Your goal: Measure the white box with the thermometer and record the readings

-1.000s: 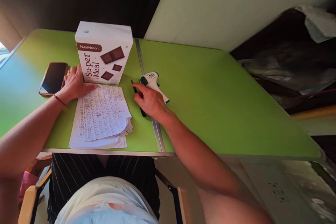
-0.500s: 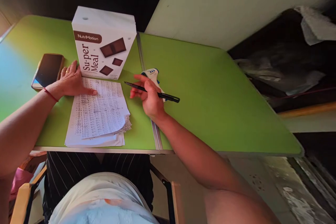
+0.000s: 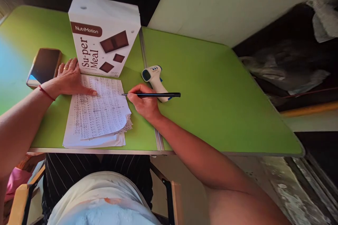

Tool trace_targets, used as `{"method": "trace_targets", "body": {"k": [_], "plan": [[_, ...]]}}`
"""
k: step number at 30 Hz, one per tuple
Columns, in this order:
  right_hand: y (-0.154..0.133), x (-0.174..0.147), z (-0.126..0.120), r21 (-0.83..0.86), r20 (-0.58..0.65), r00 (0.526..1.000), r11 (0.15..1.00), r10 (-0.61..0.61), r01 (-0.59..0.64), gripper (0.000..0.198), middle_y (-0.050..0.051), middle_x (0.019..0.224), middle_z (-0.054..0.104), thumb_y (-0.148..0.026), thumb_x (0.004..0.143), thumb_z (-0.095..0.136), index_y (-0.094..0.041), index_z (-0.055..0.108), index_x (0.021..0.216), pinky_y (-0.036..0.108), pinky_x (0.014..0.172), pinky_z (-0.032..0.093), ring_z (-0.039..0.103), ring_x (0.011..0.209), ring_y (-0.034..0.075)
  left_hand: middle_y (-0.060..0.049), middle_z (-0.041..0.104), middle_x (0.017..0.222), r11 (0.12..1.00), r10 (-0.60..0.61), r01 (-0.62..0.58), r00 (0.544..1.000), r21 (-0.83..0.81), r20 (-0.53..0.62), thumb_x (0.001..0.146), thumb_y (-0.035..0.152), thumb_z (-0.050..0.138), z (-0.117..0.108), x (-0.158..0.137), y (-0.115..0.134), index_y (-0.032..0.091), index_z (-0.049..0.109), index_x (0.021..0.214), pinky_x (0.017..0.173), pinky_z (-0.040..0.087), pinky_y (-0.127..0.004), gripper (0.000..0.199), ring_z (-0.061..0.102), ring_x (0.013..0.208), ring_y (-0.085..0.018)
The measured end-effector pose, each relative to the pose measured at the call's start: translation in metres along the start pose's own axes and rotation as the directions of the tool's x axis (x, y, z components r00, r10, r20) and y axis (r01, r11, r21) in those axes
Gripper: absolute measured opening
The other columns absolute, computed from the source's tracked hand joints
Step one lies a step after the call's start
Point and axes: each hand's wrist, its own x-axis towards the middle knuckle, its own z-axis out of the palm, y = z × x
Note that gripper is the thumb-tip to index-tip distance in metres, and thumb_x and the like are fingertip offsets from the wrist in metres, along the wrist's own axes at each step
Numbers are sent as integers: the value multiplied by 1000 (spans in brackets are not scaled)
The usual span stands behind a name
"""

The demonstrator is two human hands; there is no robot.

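On the left part of the green table (image 3: 211,112), near its front edge, we see a stack of papers (image 3: 101,109); its top sheet is covered in dense handwriting, and other sheets stick out below it at the bottom and right, some with ragged edges. Our right hand (image 3: 145,104) is closed around a black pen (image 3: 162,95), thumb and fingers pinched together close to the writing end. The pen lies almost level across the view, its tip pointing left at the right margin of the top sheet; we cannot tell whether it touches the page.

Our left hand (image 3: 70,78) is spread open and flat, gripping nothing, with the thumb resting on the upper left of the papers and the other 4 fingers on the tabletop. A ring (image 3: 64,69) sits on 1 finger, and a red cord (image 3: 47,93) circles the wrist. This hand lies between a dark-screened phone (image 3: 47,65) and an upright white box (image 3: 105,42) that reads "NutriMotion Su-per Meal" and shows 3 brown shapes. Just beyond our right hand, a white gun-shaped thermometer (image 3: 156,80) lies over the metal strip (image 3: 143,47) that divides the table.
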Motion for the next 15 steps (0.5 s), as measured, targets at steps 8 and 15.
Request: {"method": "trace_targets", "body": {"k": [8, 15], "plan": [[-4, 0, 3, -5, 29, 999, 1000, 12, -12, 14, -3, 64, 63, -31, 79, 63, -27, 56, 68, 32, 67, 52, 55, 64, 16, -27, 26, 173, 999, -40, 39, 999, 17, 17, 51, 98, 72, -7, -3, 13, 11, 19, 172, 133, 6, -61, 159, 13, 165, -51], [-6, 0, 2, -47, 67, 998, 999, 9, -5, 16, -3, 66, 63, -31, 84, 66, -26, 58, 71, 31, 67, 52, 57, 66, 16, -19, 29, 172, 1000, 7, -7, 1000, -19, -13, 53, 98, 74, 2, 2, -3, 24, 15, 175, 133, 4, -63, 154, 10, 165, -53]]}}
